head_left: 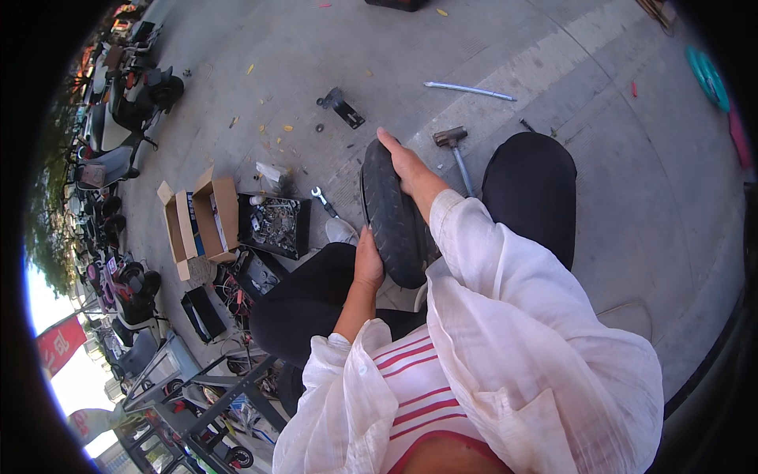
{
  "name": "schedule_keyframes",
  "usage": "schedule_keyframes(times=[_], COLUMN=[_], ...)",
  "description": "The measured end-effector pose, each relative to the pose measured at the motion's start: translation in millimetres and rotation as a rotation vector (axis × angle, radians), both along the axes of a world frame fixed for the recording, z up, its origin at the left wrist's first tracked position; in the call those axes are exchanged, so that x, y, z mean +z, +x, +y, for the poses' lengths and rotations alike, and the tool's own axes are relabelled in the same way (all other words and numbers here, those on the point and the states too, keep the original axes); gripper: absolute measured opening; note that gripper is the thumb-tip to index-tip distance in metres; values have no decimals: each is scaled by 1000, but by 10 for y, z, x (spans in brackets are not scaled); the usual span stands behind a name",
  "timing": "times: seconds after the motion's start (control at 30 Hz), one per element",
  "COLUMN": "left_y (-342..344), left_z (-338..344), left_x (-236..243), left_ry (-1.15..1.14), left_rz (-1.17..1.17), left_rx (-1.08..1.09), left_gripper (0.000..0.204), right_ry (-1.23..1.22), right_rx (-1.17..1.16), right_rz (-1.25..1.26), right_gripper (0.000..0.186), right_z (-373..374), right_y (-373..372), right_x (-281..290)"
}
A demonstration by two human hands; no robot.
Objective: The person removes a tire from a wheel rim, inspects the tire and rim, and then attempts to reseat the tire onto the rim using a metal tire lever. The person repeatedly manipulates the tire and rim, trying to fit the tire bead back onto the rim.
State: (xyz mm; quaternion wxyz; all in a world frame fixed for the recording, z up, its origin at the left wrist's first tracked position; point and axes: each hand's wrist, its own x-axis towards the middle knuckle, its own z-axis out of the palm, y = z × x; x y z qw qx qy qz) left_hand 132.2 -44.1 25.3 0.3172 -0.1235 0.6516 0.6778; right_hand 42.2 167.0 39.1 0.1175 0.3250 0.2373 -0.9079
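Note:
A black rubber tyre (392,223) stands on edge between my bent knees, its tread turned up toward me. My right hand (404,167) grips its far end, with the thumb laid along the top. My left hand (369,259) is closed on the near left side, and its fingers are partly hidden. The tyre's underside and whatever it encloses cannot be seen. Just right of the tyre, a hammer (453,146) lies on the ground. To the left is a spanner (322,199), close to my shoe (340,231).
A long metal bar (470,91) and a black bracket (342,107) lie farther out. At left are an open cardboard box (215,212), a black tray of small metal parts (302,229) and tangled wires (234,294). Parked scooters (118,118) line the far left. A turquoise ring-shaped object (707,77) is at right.

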Motion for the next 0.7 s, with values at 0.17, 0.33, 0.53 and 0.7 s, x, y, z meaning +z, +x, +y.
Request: schedule_keyframes(times=[0.17,0.33,0.53,0.7], left_y=[129,118,-198,-500], left_z=[164,-4,-313,-14], left_x=[349,389,175,172], left_ry=[-81,32,-91,-122], left_rz=[154,249,187,305], left_rx=[-122,-42,-75,409], left_gripper=[43,41,43,46], right_ry=[91,185,391,791], right_rx=[16,129,308,472], right_rz=[33,287,412,81], right_gripper=[41,38,46,70], right_z=[111,100,-130,-67], right_y=[52,202,498,552], right_x=[298,1040,1058,115])
